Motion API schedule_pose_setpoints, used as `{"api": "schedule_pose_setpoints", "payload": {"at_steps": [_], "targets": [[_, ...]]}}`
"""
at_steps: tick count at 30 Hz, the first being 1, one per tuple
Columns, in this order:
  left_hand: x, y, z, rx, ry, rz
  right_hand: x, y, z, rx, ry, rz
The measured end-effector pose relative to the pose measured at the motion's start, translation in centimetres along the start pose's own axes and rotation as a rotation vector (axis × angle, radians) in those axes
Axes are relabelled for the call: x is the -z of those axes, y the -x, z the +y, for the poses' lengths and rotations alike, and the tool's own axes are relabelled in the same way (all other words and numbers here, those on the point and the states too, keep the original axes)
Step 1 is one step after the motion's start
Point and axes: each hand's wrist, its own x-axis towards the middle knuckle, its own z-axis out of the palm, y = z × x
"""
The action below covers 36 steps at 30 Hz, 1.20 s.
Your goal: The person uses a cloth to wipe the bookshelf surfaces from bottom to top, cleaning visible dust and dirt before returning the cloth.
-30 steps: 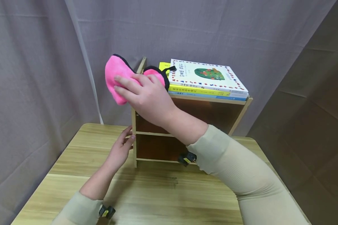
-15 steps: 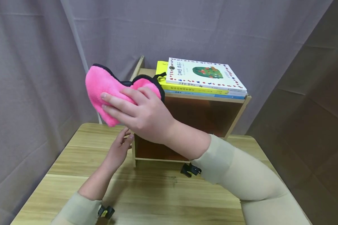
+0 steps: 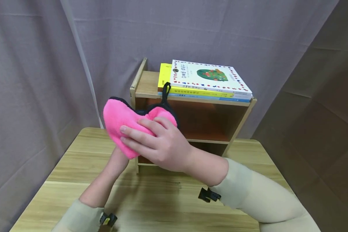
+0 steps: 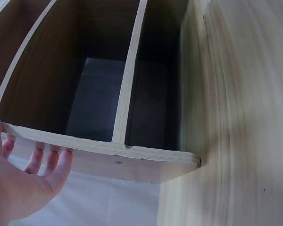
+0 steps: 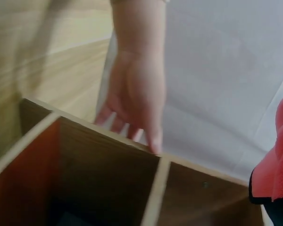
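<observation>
My right hand [image 3: 169, 146] holds a pink plush cloth [image 3: 117, 117] with black edging and a black loop, in front of the shelf's left side. Its fingers spread over the cloth's face; the thumb is hidden. Part of the cloth [image 5: 276, 169] shows at the right edge of the right wrist view. A small wooden shelf [image 3: 147, 83] stands on the table. My left hand [image 4: 26, 186] touches the shelf's outer side panel with its fingertips, thumb by the front edge. In the head view the cloth covers most of that hand.
Several books [image 3: 211, 77] lie stacked on the shelf's top, a white one uppermost. A raised side edge [image 3: 139, 75] rises left of them. The wooden table [image 3: 162, 199] extends in front. Grey curtains [image 3: 119, 38] hang behind and beside it.
My right hand has brought the cloth down from the shelf's top left corner, first leftward, then back right, to in front of the side. The left hand stays at the side panel.
</observation>
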Motion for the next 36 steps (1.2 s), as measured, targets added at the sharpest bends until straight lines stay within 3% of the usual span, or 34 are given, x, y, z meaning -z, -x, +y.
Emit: {"api": "schedule_pose_setpoints", "payload": {"at_steps": [4,12,28,36], "targets": [[0.2,0.2,0.0,0.105,0.074,-0.023,0.2,1.8,-0.8,-0.022,-0.029,-0.017],[0.2,0.2,0.4,0.207,0.134,-0.059,0.7,5.1,-2.3,-0.044,-0.054,0.003],[0.4,0.2,0.5,0.252,0.095,-0.073,1.8,12.6,-5.5,-0.150,-0.079,-0.057],[0.3,0.2,0.4,0.255,0.109,-0.085,2.7,16.3,-7.0,-0.214,-0.160,-0.096]]}}
